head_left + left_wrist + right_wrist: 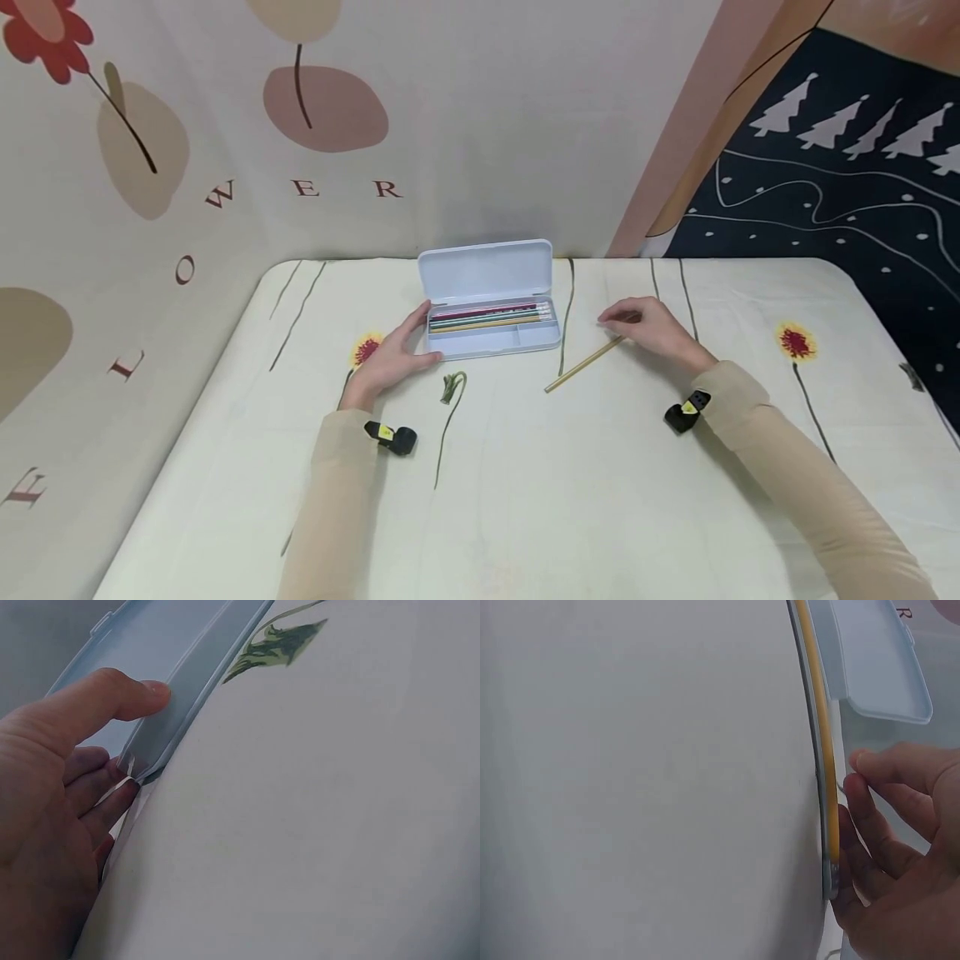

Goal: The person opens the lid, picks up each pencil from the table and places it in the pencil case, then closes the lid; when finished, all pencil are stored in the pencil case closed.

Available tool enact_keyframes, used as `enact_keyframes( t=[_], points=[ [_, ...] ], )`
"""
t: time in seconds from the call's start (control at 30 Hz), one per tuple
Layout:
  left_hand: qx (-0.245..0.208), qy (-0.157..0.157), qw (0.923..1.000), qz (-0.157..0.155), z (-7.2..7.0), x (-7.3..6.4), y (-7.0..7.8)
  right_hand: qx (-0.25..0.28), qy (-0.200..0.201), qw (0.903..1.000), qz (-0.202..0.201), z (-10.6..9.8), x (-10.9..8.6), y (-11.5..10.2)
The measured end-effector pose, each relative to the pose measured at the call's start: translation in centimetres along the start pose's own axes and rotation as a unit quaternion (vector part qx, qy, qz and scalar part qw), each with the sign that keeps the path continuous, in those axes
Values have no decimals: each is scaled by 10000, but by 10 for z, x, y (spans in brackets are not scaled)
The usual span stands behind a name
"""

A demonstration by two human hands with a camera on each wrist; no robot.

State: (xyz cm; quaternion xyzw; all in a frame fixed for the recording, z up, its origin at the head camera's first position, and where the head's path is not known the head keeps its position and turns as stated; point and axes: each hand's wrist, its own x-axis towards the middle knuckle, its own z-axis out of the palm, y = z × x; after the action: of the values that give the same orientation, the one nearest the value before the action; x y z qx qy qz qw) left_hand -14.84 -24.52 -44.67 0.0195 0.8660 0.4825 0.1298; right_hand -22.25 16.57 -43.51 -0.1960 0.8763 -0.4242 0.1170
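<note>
A light blue pencil case [487,340] lies with its lid [486,273] raised at the back. Several pencils [487,318] in dark red, teal and gold are lined up inside it. My left hand [393,358] holds the case's left end, the thumb [142,697] on top of the edge and the other fingers at the end wall. On the cloth to the right is a single gold-yellow pencil [585,364], lying at a slant. Over its far end hovers my right hand [647,327], fingers loosely bent. In the right wrist view nothing shows between thumb and forefinger, and the pencil runs past the fingertips.
A white cloth printed with flowers [797,342] and thin stems covers the table [495,483]. Behind the case rises a printed fabric wall [510,150], with a dark panel of trees [847,200] at the right. Each wrist wears a small black camera [393,437].
</note>
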Motion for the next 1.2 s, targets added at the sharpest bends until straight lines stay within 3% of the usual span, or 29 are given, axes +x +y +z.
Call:
enact_keyframes(
  t=[0.33,0.57,0.9,1.2],
  points=[
    [24,-9,10000,-18,-1,-1,0,105,72,9999,0,-10,-7,11],
    [-3,-29,10000,19,-1,0,0,11,-98,9998,185,-20,-14,19],
    [44,-32,10000,77,-1,0,0,257,-414,9988,99,-28,-24,24],
    [35,-29,10000,17,0,0,0,106,-539,9985,-11,-26,-25,24]
  ],
)
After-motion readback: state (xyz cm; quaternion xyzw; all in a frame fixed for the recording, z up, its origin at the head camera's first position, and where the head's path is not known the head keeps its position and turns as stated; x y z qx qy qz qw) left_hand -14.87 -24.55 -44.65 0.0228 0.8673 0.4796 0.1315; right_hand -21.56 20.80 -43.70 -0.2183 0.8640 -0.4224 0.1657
